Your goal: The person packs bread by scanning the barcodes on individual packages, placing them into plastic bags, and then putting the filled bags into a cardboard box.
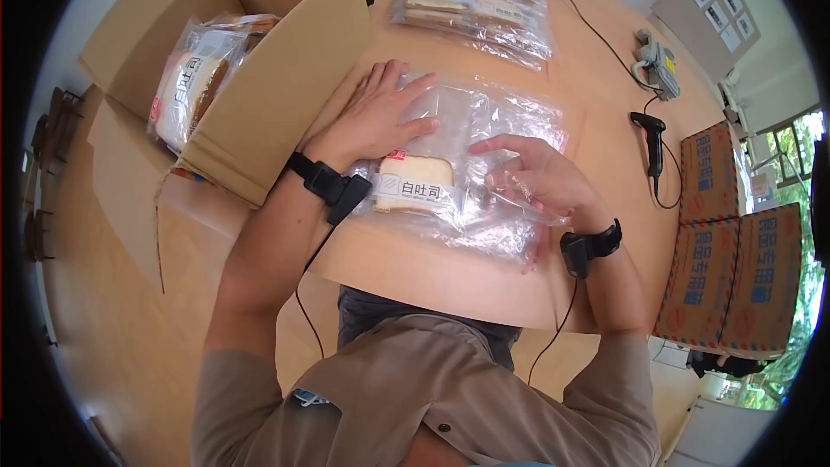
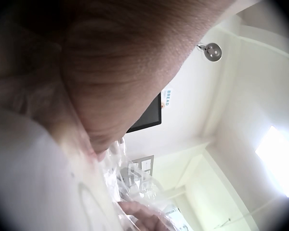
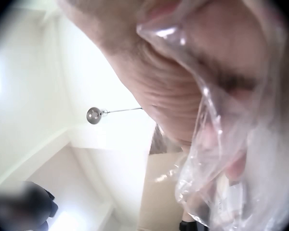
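A large clear plastic bag (image 1: pixel 510 233) lies on the table, with a packaged slice of white bread (image 1: pixel 415 186) at its left part. My left hand (image 1: pixel 376 117) rests flat on the bag's upper left, fingers spread, just above the bread. On the right side, my right hand (image 1: pixel 540 177) holds a fold of the bag with thumb and curled fingers, its index finger stretched toward the left. Clear film (image 3: pixel 212 120) crosses the palm of the right hand (image 3: pixel 168 91) in the right wrist view. The left hand's palm edge (image 2: pixel 120 72) fills much of the left wrist view.
An open cardboard box (image 1: pixel 285 78) with packaged bread (image 1: pixel 186 91) stands at the left. Filled bread bags (image 1: pixel 475 9) lie at the table's back, near a monitor stand. A telephone (image 1: pixel 659 65), a corded scanner (image 1: pixel 653 143) and printed cartons (image 1: pixel 735 268) are on the right.
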Demonstrator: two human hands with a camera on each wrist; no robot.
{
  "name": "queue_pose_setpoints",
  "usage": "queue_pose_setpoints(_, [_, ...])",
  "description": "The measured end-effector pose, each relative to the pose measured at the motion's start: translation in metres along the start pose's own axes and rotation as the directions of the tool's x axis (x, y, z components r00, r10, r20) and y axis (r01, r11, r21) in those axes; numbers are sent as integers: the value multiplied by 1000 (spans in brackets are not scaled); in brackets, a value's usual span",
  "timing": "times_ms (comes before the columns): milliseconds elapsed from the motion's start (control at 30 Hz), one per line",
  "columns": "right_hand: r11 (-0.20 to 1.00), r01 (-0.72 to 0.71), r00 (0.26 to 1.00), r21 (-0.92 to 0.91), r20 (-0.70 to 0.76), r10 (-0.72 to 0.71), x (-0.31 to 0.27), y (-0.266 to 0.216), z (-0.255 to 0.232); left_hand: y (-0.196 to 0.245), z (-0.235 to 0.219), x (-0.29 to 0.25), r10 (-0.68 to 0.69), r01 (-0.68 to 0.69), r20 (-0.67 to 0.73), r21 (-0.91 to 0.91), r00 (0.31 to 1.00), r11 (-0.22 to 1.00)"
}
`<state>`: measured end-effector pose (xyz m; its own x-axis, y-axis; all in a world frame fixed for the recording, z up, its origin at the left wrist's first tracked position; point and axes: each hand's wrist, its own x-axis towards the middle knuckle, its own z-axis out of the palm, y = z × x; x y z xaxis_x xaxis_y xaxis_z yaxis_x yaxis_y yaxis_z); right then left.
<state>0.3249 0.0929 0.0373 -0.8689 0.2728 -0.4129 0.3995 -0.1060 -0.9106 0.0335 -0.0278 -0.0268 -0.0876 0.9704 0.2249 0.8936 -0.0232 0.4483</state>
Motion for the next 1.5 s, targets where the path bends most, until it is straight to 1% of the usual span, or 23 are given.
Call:
queue_pose_setpoints(33, [998,23,998,-55,-62,-26,3,1,4,0,0,0,5,-5,3,-15,1000,1000])
queue_pose_setpoints(167, [993,-53,997,-104,-67,46,14,-8,19,-1,0,0,13,-13,1,-6,1000,1000])
queue_pose_setpoints(233, [989,95,995,-111,26,-93,25,7,13,-2,0,1,27,-27,-8,-20,1000,999])
queue_pose_setpoints(267, [990,94,995,-109,25,-92,28,5,14,-2,1,1,28,-28,-6,-21,1000,999])
queue_pose_setpoints(333, [949,-79,996,-304,-51,66,31,-1,18,-1,0,1,26,-26,-17,-24,1000,999])
queue_pose_setpoints(367, [949,-78,997,-305,-49,66,31,-3,19,-2,0,1,24,-25,-18,-24,1000,999])
queue_pose_setpoints(467, [945,17,999,-328,-20,-25,24,-4,16,-3,-2,0,27,-27,-6,-44,1000,999])
queue_pose_setpoints(533, [982,141,989,-129,-21,-145,8,-1,-1,0,-3,0,7,-6,10,-49,1000,999])
queue_pose_setpoints(567, [981,142,989,-130,-17,-145,-2,2,-8,0,-3,0,3,-3,8,-47,1000,999])
queue_pose_setpoints(633, [935,313,899,-168,-264,-349,-22,7,-25,0,-2,-1,9,-10,-6,-46,1000,999])
queue_pose_setpoints(667, [934,314,899,-169,-264,-349,-31,6,-36,1,-2,-1,10,-10,-7,-46,1000,999])
queue_pose_setpoints(733, [986,160,896,-36,-414,-160,-50,1,-56,2,-2,-1,9,-9,-20,-35,1000,999])
queue_pose_setpoints(867, [987,154,928,49,-350,-127,-70,-2,-72,7,-4,-1,20,-25,-73,-61,997,998])
queue_pose_setpoints(1000, [958,134,751,-253,-606,-265,-107,-33,-81,-1,3,2,61,-92,-168,-184,984,979])
queue_pose_setpoints(1067, [912,297,501,-282,-767,-400,-129,-53,-96,-7,7,5,67,-107,-211,-184,975,977])
queue_pose_setpoints(1100, [877,423,496,-227,-752,-434,-135,-73,-98,-10,8,7,68,-114,-229,-192,971,975])
queue_pose_setpoints(1133, [814,521,396,-257,-771,-498,-134,-89,-94,-12,8,8,69,-121,-247,-200,966,972])
queue_pose_setpoints(1200, [768,610,320,-196,-826,-465,-118,-129,-64,-5,4,7,41,-90,-237,-203,971,975])
queue_pose_setpoints(1233, [759,623,323,-191,-821,-472,-105,-141,-58,-2,1,6,12,-60,-225,-210,974,976])
queue_pose_setpoints(1300, [731,651,569,-205,-505,-649,-76,-163,-46,-2,3,5,35,-85,-253,-189,967,978])
queue_pose_setpoints(1367, [754,634,716,-174,-237,-657,-37,-190,-6,-2,0,3,78,-125,-243,-185,967,975])
queue_pose_setpoints(1467, [701,671,708,-240,-74,-703,36,-209,67,-5,7,3,56,-82,-144,-187,988,979])
queue_pose_setpoints(1500, [707,678,722,-203,-1,-692,59,-214,87,-4,6,1,-16,-2,-70,-251,997,968])
